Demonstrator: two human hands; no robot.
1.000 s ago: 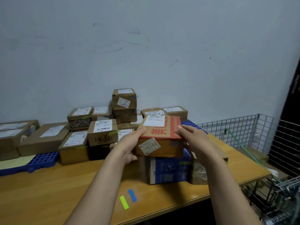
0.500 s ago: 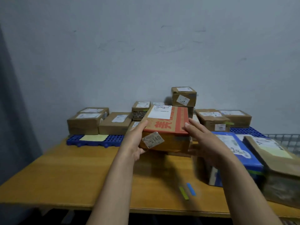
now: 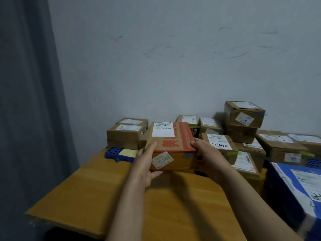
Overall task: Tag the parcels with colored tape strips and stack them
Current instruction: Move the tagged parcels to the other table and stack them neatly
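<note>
Grip clamped two-handed, left hand (image 3: pixel 145 164) and right hand (image 3: pixel 208 157) on opposite sides of the red-and-orange rectangular cardboard parcel (image 3: pixel 173 145), level, just left of the brown cardboard box marked 2490 (image 3: pixel 220 145), right hand nearer it.

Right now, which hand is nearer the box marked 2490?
Right. The right hand holds the right end of the red parcel, beside the 2490 box; the left hand holds its left end, with the parcel between.
</note>
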